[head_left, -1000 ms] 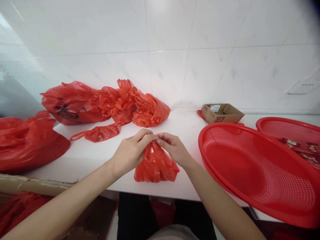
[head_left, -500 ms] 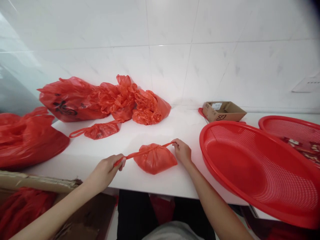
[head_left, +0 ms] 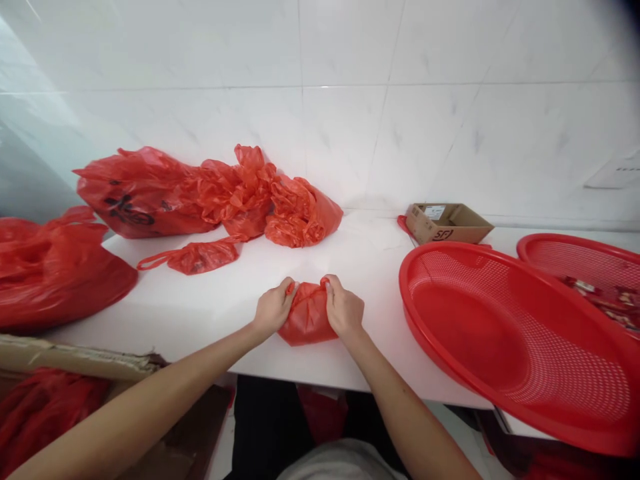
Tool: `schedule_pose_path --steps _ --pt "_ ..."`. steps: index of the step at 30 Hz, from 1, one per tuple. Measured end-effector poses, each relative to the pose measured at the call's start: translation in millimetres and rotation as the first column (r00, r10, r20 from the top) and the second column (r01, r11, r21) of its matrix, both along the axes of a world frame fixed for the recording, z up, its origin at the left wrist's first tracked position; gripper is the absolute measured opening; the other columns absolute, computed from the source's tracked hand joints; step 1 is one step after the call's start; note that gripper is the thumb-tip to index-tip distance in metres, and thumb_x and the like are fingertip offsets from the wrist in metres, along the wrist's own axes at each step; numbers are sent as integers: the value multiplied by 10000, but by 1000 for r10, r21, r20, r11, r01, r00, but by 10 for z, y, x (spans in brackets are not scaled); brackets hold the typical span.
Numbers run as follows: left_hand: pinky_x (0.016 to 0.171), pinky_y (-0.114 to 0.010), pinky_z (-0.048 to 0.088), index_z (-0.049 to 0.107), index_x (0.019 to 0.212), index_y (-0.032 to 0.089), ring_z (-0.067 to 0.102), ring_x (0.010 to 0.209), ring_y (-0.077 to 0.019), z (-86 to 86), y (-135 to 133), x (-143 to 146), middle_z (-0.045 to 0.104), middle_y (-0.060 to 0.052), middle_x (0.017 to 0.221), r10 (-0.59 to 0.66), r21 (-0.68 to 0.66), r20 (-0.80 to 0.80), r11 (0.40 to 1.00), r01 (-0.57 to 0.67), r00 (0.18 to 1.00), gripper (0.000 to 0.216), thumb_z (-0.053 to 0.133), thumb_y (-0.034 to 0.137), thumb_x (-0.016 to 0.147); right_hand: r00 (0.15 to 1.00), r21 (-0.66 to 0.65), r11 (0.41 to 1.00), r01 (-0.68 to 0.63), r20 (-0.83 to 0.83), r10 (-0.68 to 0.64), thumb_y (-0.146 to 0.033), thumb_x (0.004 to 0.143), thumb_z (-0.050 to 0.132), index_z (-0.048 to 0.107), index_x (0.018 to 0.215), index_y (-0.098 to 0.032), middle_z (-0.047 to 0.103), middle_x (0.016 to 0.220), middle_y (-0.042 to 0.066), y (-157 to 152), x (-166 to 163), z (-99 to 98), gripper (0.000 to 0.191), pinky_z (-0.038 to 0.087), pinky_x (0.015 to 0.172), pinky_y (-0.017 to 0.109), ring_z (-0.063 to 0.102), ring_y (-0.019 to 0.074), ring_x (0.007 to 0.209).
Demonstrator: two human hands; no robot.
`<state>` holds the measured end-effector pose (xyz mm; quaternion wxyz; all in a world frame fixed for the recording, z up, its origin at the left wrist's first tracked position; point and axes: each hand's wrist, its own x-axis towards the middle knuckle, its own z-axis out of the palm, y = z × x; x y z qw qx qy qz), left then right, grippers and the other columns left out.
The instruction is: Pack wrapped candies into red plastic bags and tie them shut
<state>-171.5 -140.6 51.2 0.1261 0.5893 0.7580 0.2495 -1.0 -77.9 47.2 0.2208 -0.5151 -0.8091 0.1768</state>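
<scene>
A small, filled red plastic bag (head_left: 309,319) rests on the white table in front of me, its top gathered. My left hand (head_left: 274,305) is closed on the left side of its top, with red plastic showing by the thumb. On the other side my right hand (head_left: 343,305) grips the right end of the top, thumb up. What the bag contains is hidden. Behind my hands lies a smaller red bag (head_left: 205,257) with a loop of plastic stretching to the left.
Several larger red bags (head_left: 150,200) line the tiled wall, and another red bag (head_left: 55,273) sits at the left. A cardboard carton (head_left: 50,350) holds red plastic at lower left. To the right are a red basket (head_left: 470,340), a second basket (head_left: 565,247) with small packets, and a small cardboard box (head_left: 430,230).
My hands have come together from the stretched-out ends of the bag's top to its two sides. The long strip between them no longer shows.
</scene>
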Motion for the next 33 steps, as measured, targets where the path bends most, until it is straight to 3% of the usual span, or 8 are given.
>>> schedule_pose_path --steps 6,12,19,27,33 --pt "651 -297 399 482 903 259 623 663 -226 -10 29 -172 563 -1 631 73 -59 -95 995 -79 993 381 176 467 991 990 -10 995 103 102 -101 -324 1017 234 560 1239 -285 626 691 14 318 237 -172 397 247 567 241 548 154 616" --pt "708 -341 450 595 1024 230 668 825 -263 -69 216 -309 693 -81 834 106 -198 -213 969 -149 971 452 211 465 993 978 -36 996 80 198 -72 -332 1014 236 575 1220 -275 644 700 33 458 225 -318 400 241 559 266 555 168 603" --pt "851 -430 529 590 1174 146 632 967 -205 -185 518 -326 634 -91 1130 104 -331 -304 921 -207 947 354 559 394 924 959 -50 997 66 279 -49 -234 992 277 571 1207 -249 702 811 57 551 161 -402 364 294 590 274 624 178 691" --pt "849 -428 536 593 1172 151 631 981 -210 -308 565 -286 630 -93 1145 175 -321 -376 896 -305 910 329 564 366 925 949 -24 991 134 292 -121 -322 1011 278 551 1127 -231 691 817 45 533 148 -439 310 355 644 263 650 184 749" --pt "854 -434 535 582 1194 151 628 996 -216 -311 400 -559 623 -96 1162 295 -286 -392 861 -420 871 343 567 361 923 938 -28 970 240 266 -224 -230 992 262 512 1113 -178 685 887 86 587 179 -439 283 375 633 279 665 206 790"
